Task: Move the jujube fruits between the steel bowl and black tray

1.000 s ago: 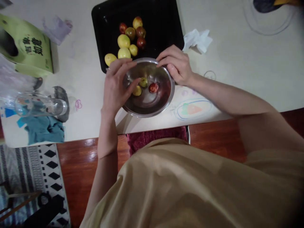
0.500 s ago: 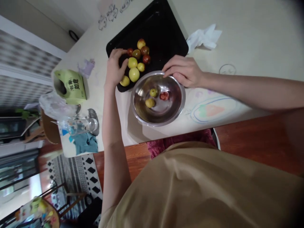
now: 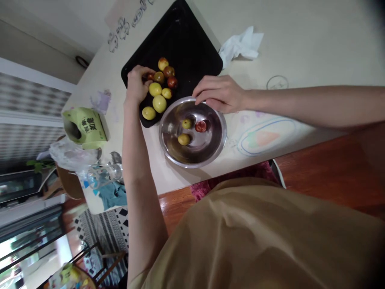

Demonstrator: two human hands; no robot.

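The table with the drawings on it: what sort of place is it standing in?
Most likely a room in someone's home: crayon-like drawings mark the table, and a patterned rug lies on the shiny reddish-brown floor.

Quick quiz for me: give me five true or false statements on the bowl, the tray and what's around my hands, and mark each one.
1. The right hand is at the rim of the metal bowl. True.
2. The bowl holds six fruits. False: it holds three, two yellowish-green fruits and one red fruit.
3. The left hand is at a dark red fruit in the black tray. True.
4. The white tissue lies inside the bowl. False: the white tissue is on the table, beside the tray.
5. The green box is left of the bowl. True.
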